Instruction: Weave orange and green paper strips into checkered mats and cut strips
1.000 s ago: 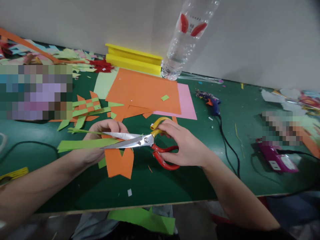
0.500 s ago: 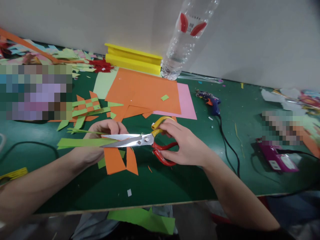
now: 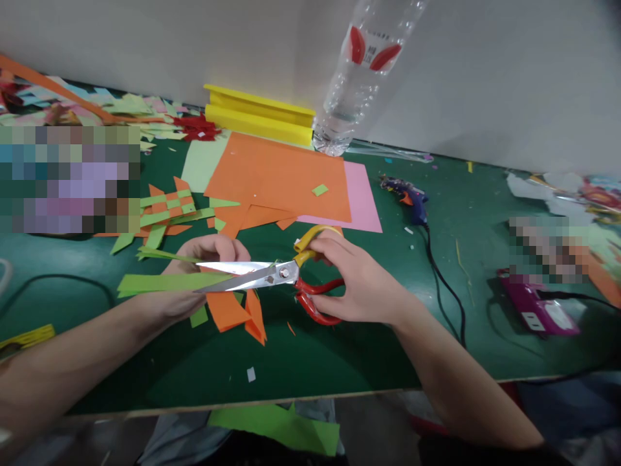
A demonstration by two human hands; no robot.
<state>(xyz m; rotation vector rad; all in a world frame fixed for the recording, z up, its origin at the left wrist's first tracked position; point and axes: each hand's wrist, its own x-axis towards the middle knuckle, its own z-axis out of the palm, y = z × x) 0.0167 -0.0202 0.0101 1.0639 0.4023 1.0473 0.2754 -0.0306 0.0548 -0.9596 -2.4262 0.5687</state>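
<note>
My right hand (image 3: 359,275) grips a pair of scissors (image 3: 284,273) by its yellow and red handles. The blades point left, parted a little, with a green paper strip (image 3: 165,283) between or against them. My left hand (image 3: 213,252) is closed on a piece woven from green and orange paper strips, partly hidden behind the blades. Its orange ends (image 3: 228,312) hang down below the scissors, and green ends stick out to the left. A similar woven piece (image 3: 169,206) of orange and green paper lies on the table beyond my left hand.
Orange sheets (image 3: 286,178) lie over pink and pale green paper. A tall clear bottle (image 3: 339,110) stands by the wall beside a yellow channel-shaped piece (image 3: 259,116). A blue glue gun (image 3: 412,200) trails a black cord. Paper scraps (image 3: 111,103) heap at the back left.
The woven paper in my left hand has tilted, and its orange ends have swung and folded closer together. The green strip has shifted slightly right and down. The scissor blades are a little wider apart.
</note>
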